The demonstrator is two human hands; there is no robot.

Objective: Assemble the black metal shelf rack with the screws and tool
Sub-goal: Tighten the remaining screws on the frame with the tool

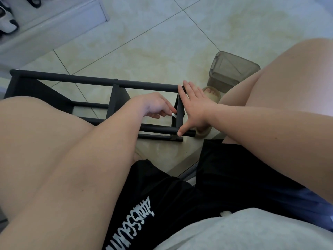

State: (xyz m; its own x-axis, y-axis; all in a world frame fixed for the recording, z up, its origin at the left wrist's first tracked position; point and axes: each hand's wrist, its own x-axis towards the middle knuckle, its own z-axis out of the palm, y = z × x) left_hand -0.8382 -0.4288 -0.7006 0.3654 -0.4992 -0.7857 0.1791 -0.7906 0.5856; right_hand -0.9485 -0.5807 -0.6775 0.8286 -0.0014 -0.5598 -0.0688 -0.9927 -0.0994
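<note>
The black rack point(144, 83) lies on its side on the floor. The right hand point(193, 107), fingers spread, presses its end to steady it. The left hand point(155, 105) has a pinching grip on a small silver tool point(173, 114), maybe tightening that end.

Soft daylight fills the view, strongest at the right edge, where a bare thigh point(322, 103) washes out into pale violet glare. The glossy cream marble-patterned floor tiles point(162, 33) carry a milky sheen. The black metal shelf rack point(90, 81) swallows detail; the small silver tool point(173, 114) glints. Wide-angle distortion bows lines near the edges, and the grey cloth point(234, 231) nearest the lens is soft.
</note>
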